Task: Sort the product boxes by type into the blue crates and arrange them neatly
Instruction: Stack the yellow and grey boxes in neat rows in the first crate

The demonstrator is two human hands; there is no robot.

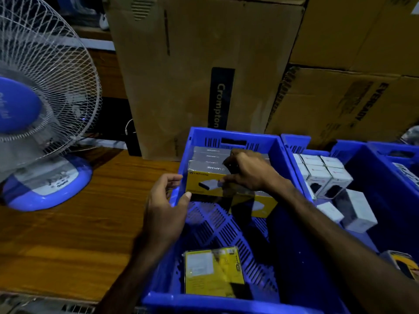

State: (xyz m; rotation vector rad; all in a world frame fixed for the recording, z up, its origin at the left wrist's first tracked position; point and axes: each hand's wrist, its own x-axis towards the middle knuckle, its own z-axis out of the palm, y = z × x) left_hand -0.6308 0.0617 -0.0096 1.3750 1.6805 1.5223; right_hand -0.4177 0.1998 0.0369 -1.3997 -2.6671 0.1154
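right hand (248,172) grips the front yellow box (207,181), standing on edge in a row at the far end of the crate (281,155). left hand (164,206) is loose and open at the crate's left wall, thumb touching the box. another yellow box (213,271) lies flat at the crate's near end.

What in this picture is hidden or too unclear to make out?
All in the head view:
- Front yellow box: its product picture is partly covered by the right hand.
- Second yellow box: mostly behind the right forearm.
- Flat yellow box: print blurred.
- White boxes: labels too small.
- Fan: cut off by the left edge.
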